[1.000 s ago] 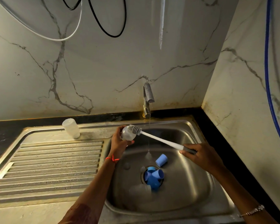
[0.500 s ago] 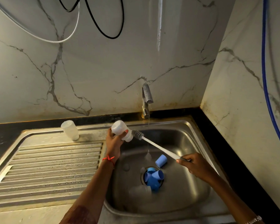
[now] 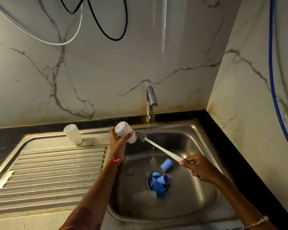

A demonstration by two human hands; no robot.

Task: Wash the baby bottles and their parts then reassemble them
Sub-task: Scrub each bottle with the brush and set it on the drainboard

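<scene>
From the head cam, your left hand [image 3: 117, 143] is clenched round a bottle [image 3: 125, 132] tipped sideways over the sink [image 3: 204, 205] edge, and your right hand [image 3: 200, 170] grips the brush [image 3: 156, 146], bristles just at the bottle's mouth, not inside as far as I can tell. Tap [image 3: 151, 103] is trickling. One bottle [image 3: 73, 134] sits upside down on the drainboard [image 3: 53, 173], looks done. Blue caps [image 3: 158, 182] are piled on the drain, one cap [image 3: 166, 165] loose beside them, so I'd say you're early on, with reassembly not started.

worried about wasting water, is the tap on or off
On: a thin stream falls from the tap spout into the sink.
</scene>
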